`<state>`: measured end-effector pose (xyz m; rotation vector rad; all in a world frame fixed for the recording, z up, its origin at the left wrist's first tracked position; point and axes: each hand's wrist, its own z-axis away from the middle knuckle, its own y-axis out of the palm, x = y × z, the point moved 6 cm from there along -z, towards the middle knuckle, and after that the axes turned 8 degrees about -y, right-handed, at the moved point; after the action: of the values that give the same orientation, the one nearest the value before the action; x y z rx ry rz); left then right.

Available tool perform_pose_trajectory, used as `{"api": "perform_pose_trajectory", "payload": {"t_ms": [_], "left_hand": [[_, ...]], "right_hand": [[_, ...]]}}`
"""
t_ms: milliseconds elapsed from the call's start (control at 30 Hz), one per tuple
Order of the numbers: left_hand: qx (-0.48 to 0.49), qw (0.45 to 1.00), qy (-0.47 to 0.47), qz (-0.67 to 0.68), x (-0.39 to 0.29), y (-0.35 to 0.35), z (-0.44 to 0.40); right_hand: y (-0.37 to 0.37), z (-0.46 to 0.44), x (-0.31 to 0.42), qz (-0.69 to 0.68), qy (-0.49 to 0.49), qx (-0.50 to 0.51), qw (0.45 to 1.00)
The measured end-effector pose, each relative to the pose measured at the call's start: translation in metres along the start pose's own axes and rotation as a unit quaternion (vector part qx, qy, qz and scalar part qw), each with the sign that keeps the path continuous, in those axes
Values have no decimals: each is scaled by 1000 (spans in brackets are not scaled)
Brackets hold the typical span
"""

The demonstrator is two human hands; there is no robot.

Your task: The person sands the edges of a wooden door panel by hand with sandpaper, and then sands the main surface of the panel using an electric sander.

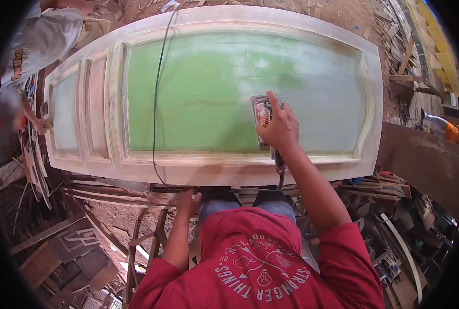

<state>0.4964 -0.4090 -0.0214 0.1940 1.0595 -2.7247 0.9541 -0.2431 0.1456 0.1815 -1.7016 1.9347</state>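
Clasping the electric sander (261, 114) from above with the fingers of the right hand (282, 126), likely for even pressure, and resting it on the green panel (198, 92) of the wooden door (103, 166), just right of centre; at the near edge, curling the fingers of the left hand (188, 203), apparently around the power cord (156, 103), presumably keeping slack clear of the sander.

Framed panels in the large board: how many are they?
3: a pale panel at the left end, a narrow pinkish panel beside it, a large partly green panel under the sander.
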Motion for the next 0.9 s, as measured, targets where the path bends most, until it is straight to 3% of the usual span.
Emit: {"api": "perform_pose_trajectory", "payload": {"t_ms": [33,133,233,367,467,567,600,667,733,867,900], "left_hand": [[20,998,32,-49,-17,-1,3],[-69,985,127,-91,-37,-10,20],[-4,994,98,-48,-34,-27,34],[-242,945,212,-68,-58,-62,65],[-417,891,145,-106,-101,-106,75],[-453,882,105,76,-122,-128,53],[-416,875,118,219,-131,-131,36],[-311,807,136,483,-155,-132,1],[-245,775,192,549,-233,-159,-12],[-197,797,328,467,-421,-180,-7],[-204,827,377,364,-467,-180,4]], "right_hand": [[-4,-1,-9,3,7,-7,1000],[-17,-5,-41,10,39,-51,998],[-35,-6,-75,17,85,-62,994],[-66,-7,-128,27,104,-78,991],[-71,-3,-151,20,94,-82,992],[-73,9,-147,0,77,-80,994],[-72,13,-142,-7,59,-82,995],[-64,22,-134,-24,24,-81,996],[-58,22,-124,-27,3,-50,998],[-50,19,-106,-68,-33,-65,995],[-47,17,-106,-93,-51,-92,990]]}}
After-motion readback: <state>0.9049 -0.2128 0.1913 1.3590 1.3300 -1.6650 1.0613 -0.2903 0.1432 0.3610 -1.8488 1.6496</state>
